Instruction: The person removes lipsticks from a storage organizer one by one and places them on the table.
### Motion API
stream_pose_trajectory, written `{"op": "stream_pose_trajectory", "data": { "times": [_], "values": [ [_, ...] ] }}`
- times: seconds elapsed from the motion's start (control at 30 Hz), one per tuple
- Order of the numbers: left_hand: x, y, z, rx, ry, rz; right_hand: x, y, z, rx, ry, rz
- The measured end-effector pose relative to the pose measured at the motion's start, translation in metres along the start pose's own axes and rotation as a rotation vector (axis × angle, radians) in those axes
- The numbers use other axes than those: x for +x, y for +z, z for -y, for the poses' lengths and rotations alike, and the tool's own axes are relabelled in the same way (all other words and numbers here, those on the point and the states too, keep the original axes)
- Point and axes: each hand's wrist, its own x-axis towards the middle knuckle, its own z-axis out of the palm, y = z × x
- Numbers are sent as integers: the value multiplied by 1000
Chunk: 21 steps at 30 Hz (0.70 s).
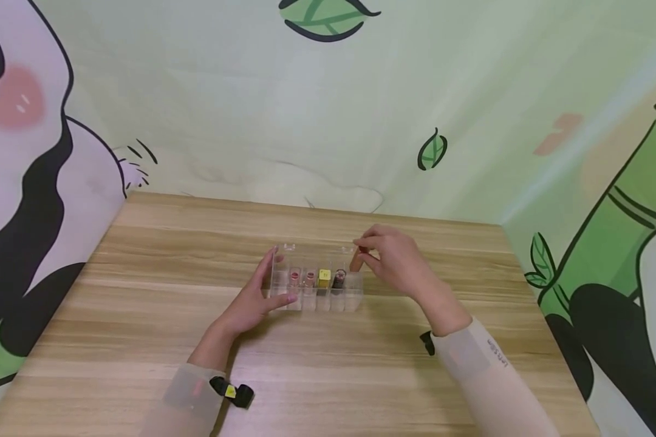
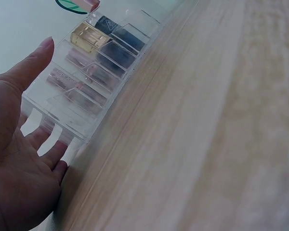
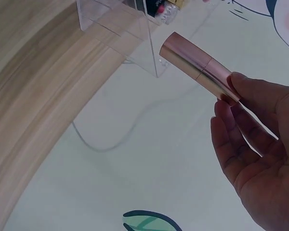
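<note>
A clear plastic lipstick organizer (image 1: 353, 300) with several compartments stands on the table. My left hand (image 1: 249, 305) grips its left end, thumb across the front and fingers round the side. Inside, from left to right in the head view, are two pinkish tubes (image 1: 295, 279), a gold square-topped lipstick (image 1: 324, 278) and a dark lipstick (image 1: 339, 280). At the organizer's right end, my right hand (image 1: 392, 258) pinches a rose-gold lipstick tube (image 3: 200, 68) by one end, between thumb and fingertips. The tube tilts, its free end pointing toward the organizer, just outside the rightmost compartment.
The wood-grain table (image 1: 328, 376) extends around the organizer on every side. Behind it hangs a pale green cloth (image 1: 224, 121) printed with leaves and cartoon pandas, meeting the table's back edge. Black wrist cameras (image 1: 243, 396) sit on both sleeves.
</note>
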Motion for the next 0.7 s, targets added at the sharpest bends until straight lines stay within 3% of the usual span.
{"op": "stream_pose_trajectory", "data": {
  "times": [0.2, 0.7],
  "values": [
    [0, -1, 0, -3, 7, 2, -1, -11, -1, 44, 52, -6],
    [0, 0, -2, -7, 7, 5, 1, -19, -13, 69, 74, -51]
  ]
}}
